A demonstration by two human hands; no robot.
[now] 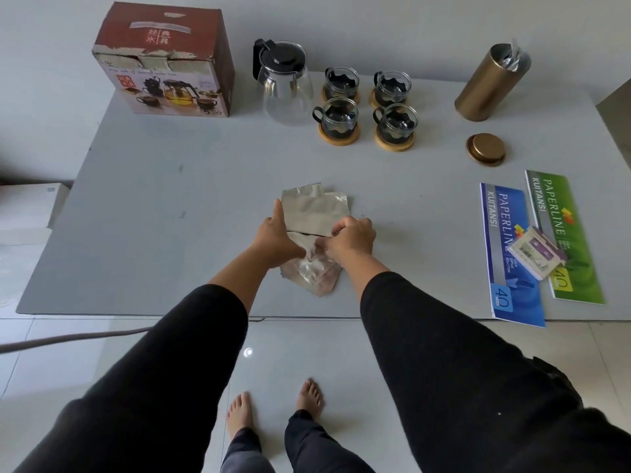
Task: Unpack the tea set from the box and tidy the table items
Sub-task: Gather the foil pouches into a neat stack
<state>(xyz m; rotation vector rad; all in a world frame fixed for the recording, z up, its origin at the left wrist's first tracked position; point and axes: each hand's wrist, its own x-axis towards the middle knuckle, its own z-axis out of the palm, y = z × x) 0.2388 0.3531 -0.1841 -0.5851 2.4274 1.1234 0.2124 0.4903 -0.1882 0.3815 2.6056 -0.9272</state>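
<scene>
Several silver foil pouches lie in a loose pile at the middle of the grey table. My left hand presses flat on the pile's left side, thumb stretched along a pouch edge. My right hand pinches the edge of a foil pouch at the pile's right side. A red tea set box stands shut at the back left. Beside it is a glass teapot with a black lid. Several glass cups on wooden coasters stand to its right.
A gold canister with foil showing in its open top stands at the back right, its gold lid lying in front. Two receipt books, blue and green, lie at the right edge with a small packet on top.
</scene>
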